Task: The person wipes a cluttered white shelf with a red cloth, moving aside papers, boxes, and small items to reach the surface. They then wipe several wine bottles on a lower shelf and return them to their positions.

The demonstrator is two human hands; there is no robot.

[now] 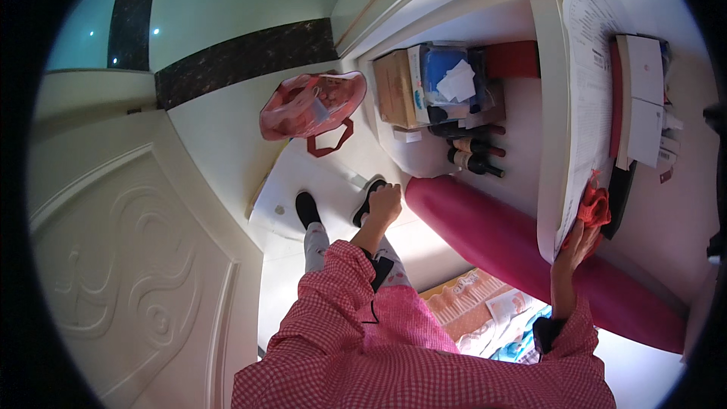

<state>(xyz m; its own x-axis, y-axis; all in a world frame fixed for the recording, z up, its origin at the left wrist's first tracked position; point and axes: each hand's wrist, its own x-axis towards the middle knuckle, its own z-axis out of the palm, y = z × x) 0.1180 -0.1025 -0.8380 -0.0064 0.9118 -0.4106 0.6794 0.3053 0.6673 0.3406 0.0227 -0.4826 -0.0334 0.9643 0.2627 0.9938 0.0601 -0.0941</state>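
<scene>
My right hand [580, 241] is on a bunched red cloth [595, 207], at the near end of a shelf lined with printed paper [585, 108]. The fingers press the cloth against the shelf, beside a black flat object [620, 199]. My left hand [385, 203] hangs above the floor and my shoe, its fingers curled; nothing shows in it. Just right of it lies the rounded end of a long magenta cushion-like object [483, 221], which slants down under my right arm.
White boxes [646, 99] stand on the papered shelf. Below it are a cardboard box [395, 88], wine bottles [474, 162] and a blue container [446, 71]. A pink bag [312, 105] sits on the floor by a white sheet [301, 176]. A carved white door [136, 255] is at left.
</scene>
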